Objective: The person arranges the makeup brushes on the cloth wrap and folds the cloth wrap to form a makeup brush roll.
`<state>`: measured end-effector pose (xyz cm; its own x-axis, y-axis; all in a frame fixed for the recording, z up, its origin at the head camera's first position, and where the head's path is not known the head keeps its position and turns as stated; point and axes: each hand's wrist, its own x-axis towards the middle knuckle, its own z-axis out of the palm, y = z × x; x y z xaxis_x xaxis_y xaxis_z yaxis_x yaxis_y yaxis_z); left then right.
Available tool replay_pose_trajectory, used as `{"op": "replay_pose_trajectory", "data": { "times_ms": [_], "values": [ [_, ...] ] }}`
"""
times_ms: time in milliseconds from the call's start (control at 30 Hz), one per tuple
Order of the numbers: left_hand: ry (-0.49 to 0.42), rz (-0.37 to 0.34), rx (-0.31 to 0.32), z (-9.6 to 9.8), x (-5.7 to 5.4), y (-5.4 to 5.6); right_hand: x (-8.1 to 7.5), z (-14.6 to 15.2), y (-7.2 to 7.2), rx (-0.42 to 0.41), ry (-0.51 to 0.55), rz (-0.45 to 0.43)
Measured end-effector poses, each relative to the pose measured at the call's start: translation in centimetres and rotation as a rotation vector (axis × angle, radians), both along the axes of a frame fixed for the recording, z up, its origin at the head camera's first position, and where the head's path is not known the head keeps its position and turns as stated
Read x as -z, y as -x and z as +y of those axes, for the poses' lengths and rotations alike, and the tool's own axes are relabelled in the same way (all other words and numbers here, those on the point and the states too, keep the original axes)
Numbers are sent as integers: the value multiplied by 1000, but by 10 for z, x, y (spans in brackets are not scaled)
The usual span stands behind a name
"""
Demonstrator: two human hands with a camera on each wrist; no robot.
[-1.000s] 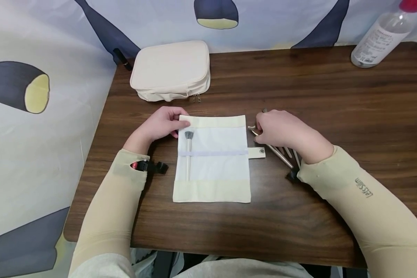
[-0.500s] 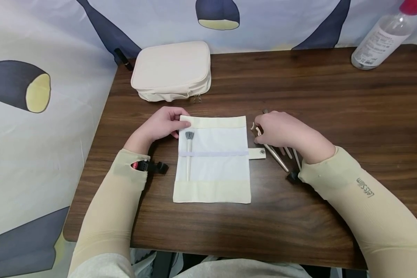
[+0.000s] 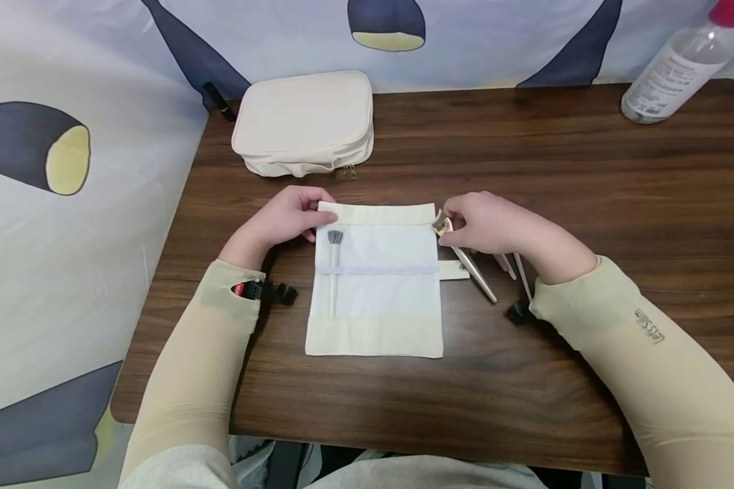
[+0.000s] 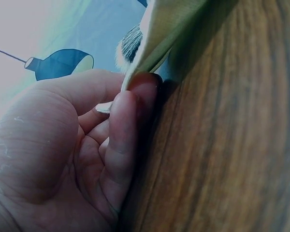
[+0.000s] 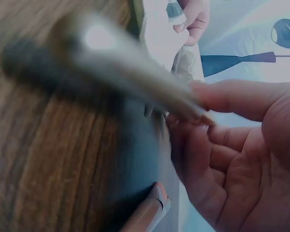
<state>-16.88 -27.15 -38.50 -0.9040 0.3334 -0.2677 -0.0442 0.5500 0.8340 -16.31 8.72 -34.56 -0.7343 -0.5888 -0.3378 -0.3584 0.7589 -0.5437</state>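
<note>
A cream fabric brush roll [image 3: 379, 336] lies unrolled in the head view, a makeup brush [image 3: 333, 272] tucked under its elastic band at the left. My left hand [image 3: 290, 219] pinches the roll's upper left corner; in the left wrist view, dark bristles [image 4: 131, 43] show beside that edge. At the roll's upper right edge, my right hand [image 3: 486, 221] holds a slim tool with a shiny champagne handle [image 3: 474, 274] between thumb and fingers. Its pale head is too small to identify. In the right wrist view the handle [image 5: 130, 67] is blurred.
Slender pale handles [image 3: 522, 275] lie beneath the right wrist. A white zip case [image 3: 302, 119] stands at the back, with a black tube [image 3: 218, 102] beside it. At the far right stands a red-capped bottle [image 3: 675, 71]. A snap tab [image 3: 454, 269] sticks out from the roll.
My right hand has moved slightly left, bringing the champagne-handled tool to the roll's upper right edge and over the snap tab. The left hand keeps its hold on the corner.
</note>
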Motion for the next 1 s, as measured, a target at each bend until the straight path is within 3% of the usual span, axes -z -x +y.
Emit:
{"op": "replay_pose_trajectory", "data": {
  "times_ms": [133, 667, 800, 1000],
  "values": [
    [3, 11, -7, 0, -2, 1, 0, -1, 2, 18, 76, -34],
    [7, 9, 10, 1, -1, 4, 4, 0, 5, 104, 174, -161],
    [4, -21, 8, 1, 0, 3, 11, 0, 6, 105, 270, -260],
    [-2, 3, -4, 1, 3, 0, 23, -6, 8, 145, 473, -422]
  ]
}}
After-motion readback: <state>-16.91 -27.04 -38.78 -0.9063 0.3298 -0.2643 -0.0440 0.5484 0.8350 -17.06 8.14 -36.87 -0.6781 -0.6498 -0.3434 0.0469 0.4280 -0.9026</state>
